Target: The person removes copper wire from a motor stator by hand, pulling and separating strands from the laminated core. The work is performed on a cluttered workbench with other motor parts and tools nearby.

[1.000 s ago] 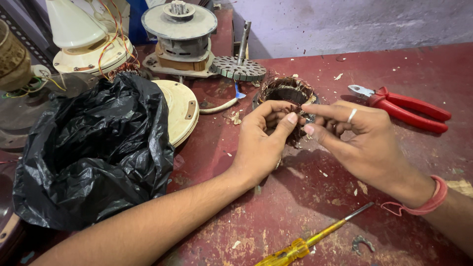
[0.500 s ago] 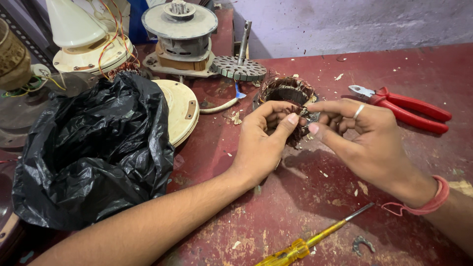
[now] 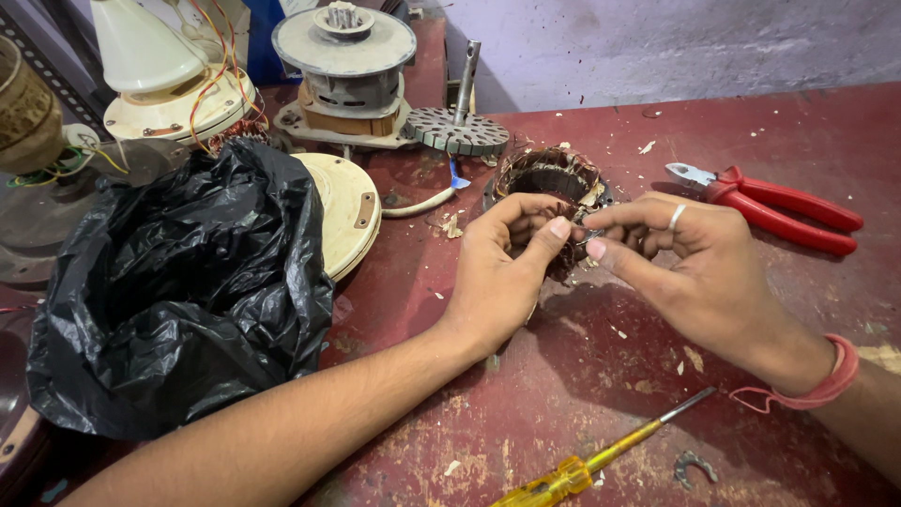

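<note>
1. Both grips pinch at the near rim of the wound stator [image 3: 549, 178], the left hand [image 3: 502, 272] bracing it and the right hand [image 3: 699, 272] working the winding.
2. The stator rests on the red desk [image 3: 582, 413], close for fine fingerwork.
3. Red pliers [image 3: 779, 207] and a yellow screwdriver [image 3: 601, 455] lie within reach; a black bag [image 3: 188, 291] sits left.

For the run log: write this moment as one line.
left hand: pinching at wound stator | right hand: pinching at same stator | nearby: red pliers, yellow screwdriver, black bag
</note>
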A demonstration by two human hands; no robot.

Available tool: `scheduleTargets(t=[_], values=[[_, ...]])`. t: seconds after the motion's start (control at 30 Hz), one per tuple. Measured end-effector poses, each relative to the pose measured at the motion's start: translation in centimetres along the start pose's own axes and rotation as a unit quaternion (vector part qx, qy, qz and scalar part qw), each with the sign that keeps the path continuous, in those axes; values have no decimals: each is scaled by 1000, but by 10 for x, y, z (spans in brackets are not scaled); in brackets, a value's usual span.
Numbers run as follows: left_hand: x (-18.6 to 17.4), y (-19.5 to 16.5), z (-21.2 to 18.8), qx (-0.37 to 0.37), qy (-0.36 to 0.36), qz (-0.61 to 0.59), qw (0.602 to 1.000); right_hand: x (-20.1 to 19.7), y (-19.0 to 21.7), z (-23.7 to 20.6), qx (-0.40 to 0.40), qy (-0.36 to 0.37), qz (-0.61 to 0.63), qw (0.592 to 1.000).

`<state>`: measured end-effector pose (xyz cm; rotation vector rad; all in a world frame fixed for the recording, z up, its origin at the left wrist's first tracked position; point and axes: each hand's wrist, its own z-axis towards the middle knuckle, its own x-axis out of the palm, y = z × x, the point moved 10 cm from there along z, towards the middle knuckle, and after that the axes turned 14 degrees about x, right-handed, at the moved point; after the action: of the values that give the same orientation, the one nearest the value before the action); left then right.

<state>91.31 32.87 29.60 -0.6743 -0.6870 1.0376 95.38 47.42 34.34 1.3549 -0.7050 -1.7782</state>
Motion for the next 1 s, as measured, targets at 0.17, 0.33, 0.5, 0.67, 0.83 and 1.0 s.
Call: scheduleTargets(t=[0.17, 0.33, 0.5, 0.67, 0.83, 1.0], values=[[0, 2, 0, -5, -1, -8, 1000, -2, 2, 1, -14, -3, 20, 1000], [1, 2, 1, -1, 8, -22, 1000, 0, 12, -3, -58, 6, 21, 998], [-1, 9, 0, -34, 0, -18, 999, 0, 10, -2, -43, 5, 18, 999], [-1, 2, 2, 2, 9, -22, 1000, -2, 5, 1, -24, -6, -13, 1000], [-3, 0, 3, 10, 9, -24, 1000, -1, 13, 0, -63, -14, -39, 997], [-3, 9, 1, -36, 9, -9, 999, -2, 7, 1, -20, 5, 48, 999]])
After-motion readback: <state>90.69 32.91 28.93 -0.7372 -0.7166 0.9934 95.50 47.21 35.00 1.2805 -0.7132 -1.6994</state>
